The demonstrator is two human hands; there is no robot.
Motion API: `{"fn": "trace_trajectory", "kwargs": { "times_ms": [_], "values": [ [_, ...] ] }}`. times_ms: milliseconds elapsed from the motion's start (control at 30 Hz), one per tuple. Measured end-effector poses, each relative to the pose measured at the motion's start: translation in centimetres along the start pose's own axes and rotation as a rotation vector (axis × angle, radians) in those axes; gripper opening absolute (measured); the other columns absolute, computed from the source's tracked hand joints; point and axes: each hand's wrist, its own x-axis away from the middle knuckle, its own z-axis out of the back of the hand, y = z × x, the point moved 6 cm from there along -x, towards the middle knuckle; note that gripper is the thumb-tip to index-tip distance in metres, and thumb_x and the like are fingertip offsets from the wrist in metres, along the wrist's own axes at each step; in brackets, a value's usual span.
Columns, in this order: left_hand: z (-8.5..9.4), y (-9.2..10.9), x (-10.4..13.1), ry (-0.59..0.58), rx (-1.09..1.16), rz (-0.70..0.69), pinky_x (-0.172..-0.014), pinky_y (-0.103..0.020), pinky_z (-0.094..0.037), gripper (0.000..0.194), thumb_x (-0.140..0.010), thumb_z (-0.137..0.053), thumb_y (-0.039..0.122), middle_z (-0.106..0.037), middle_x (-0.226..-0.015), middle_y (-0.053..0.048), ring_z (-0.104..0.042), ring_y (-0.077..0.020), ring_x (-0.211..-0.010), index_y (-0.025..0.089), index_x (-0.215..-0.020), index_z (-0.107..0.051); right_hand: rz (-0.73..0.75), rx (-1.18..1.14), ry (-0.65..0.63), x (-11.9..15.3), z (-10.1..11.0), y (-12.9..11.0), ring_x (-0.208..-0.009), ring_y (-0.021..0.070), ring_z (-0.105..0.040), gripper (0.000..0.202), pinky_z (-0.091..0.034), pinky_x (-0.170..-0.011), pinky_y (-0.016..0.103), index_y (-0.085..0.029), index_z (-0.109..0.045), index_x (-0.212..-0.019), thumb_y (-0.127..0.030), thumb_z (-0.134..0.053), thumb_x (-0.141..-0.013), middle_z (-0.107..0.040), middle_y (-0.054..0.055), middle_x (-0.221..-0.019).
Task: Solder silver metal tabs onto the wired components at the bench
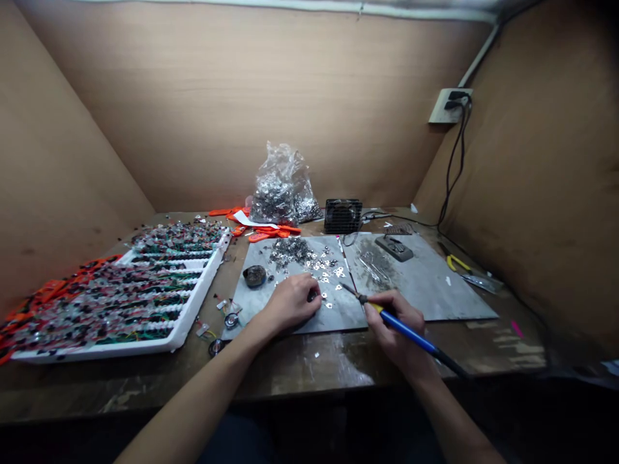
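Observation:
My right hand (399, 325) grips a soldering iron (406, 330) by its blue and yellow handle. The iron's tip points left, over the seam between two grey boards. On the left board (254, 306) rests my left hand (294, 299), its fingers curled inward; what they hold, if anything, is hidden. Small shiny metal tabs (329, 305) lie scattered just right of those fingers. Farther back is a heap of similar metal pieces (290, 250). A dark round lump (254, 276) sits left of my left hand.
At left a white foam tray (186, 322) carries rows of wired parts. Plastic bags of metal pieces (278, 190) and orange strips (273, 232) are at the back. A small black fan (343, 216), a soldering stand (394, 247) and yellow-handled pliers (457, 263) lie farther right.

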Motion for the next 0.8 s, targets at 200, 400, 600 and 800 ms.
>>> {"fn": "trace_trajectory", "kwargs": {
  "times_ms": [200,400,600,800],
  "values": [
    [-0.6,-0.1,0.1,-0.039,-0.131,0.023,-0.067,-0.031,-0.042,0.015,-0.091,-0.058,0.025,-0.072,-0.091,-0.005,-0.066,-0.0202,-0.082,0.021,-0.085,-0.070,0.040,-0.023,-0.147,1.0,-1.1,-0.9,-0.059,0.0121,-0.068,0.003,-0.051,-0.055,0.021,-0.023,-0.067,-0.093,-0.026,-0.068,-0.092,-0.073,-0.002,-0.076],
    [-0.8,-0.1,0.2,-0.037,-0.135,0.020,-0.066,-0.031,-0.043,0.016,-0.093,-0.056,0.026,-0.073,-0.093,-0.005,-0.068,-0.0210,-0.083,0.021,-0.085,-0.070,0.068,-0.033,-0.202,0.6,-1.7,-1.2,-0.047,0.0071,-0.056,0.003,-0.046,-0.051,0.019,-0.023,-0.066,-0.092,-0.023,-0.069,-0.091,-0.065,-0.007,-0.068],
    [-0.8,0.0,0.1,-0.068,-0.160,0.048,-0.065,-0.032,-0.043,0.018,-0.093,-0.055,0.026,-0.074,-0.095,-0.005,-0.069,-0.0215,-0.083,0.021,-0.085,-0.070,0.077,-0.016,-0.233,0.7,-2.0,-1.2,-0.048,0.0077,-0.058,0.004,-0.046,-0.050,0.019,-0.023,-0.066,-0.093,-0.022,-0.068,-0.091,-0.069,-0.005,-0.072],
    [-0.8,0.1,0.3,-0.052,-0.192,0.022,-0.062,-0.034,-0.040,0.019,-0.094,-0.054,0.028,-0.073,-0.095,-0.005,-0.068,-0.0217,-0.079,0.022,-0.087,-0.070,0.065,0.011,-0.221,0.7,-2.0,-1.2,-0.051,0.0104,-0.063,0.002,-0.047,-0.050,0.020,-0.023,-0.066,-0.090,-0.024,-0.068,-0.091,-0.070,-0.003,-0.070]
  ]
}}
